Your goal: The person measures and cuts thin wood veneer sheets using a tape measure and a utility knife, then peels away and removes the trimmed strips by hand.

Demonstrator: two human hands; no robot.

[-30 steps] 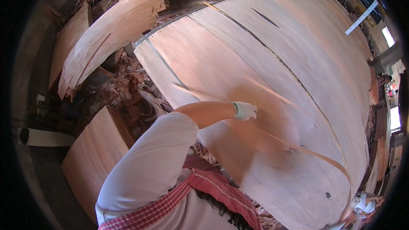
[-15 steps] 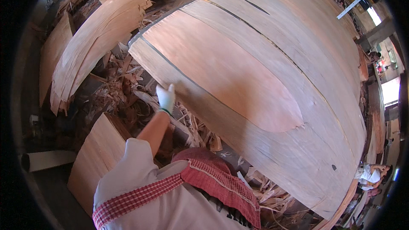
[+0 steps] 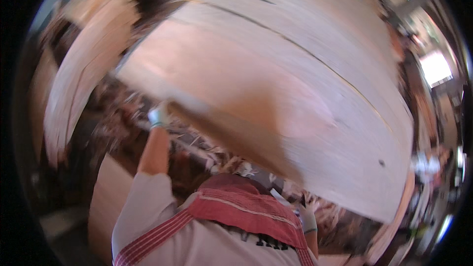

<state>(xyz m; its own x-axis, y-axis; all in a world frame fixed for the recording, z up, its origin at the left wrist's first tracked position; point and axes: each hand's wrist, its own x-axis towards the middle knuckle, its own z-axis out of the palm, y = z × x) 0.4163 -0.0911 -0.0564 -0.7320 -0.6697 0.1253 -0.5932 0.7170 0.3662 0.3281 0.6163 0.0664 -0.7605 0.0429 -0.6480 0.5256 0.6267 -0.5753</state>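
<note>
A broad stack of thin, pale wood veneer sheets (image 3: 315,101) spreads before me, a pinkish patch (image 3: 217,59) showing on its near left part. At the stack's near left edge, my left hand (image 3: 158,115), in a whitish glove with a green cuff, is closed on the rim of the veneer sheet. My right hand (image 3: 308,216), gloved too, is by the near edge farther right. Something dark and narrow shows at its fingers, which are too blurred to read. A shadow falls over the near part of the sheets.
Curved veneer pieces (image 3: 84,79) stand at the far left, and another stack (image 3: 111,202) is beside my left arm. Torn veneer scraps (image 3: 118,106) litter the ground along the near edge. A person in white (image 3: 424,165) is at the far right.
My left hand has gone from above the near edge to gripping it. My right hand has come into view. The view has shifted and blurred; the dark line along the pink patch no longer shows.
</note>
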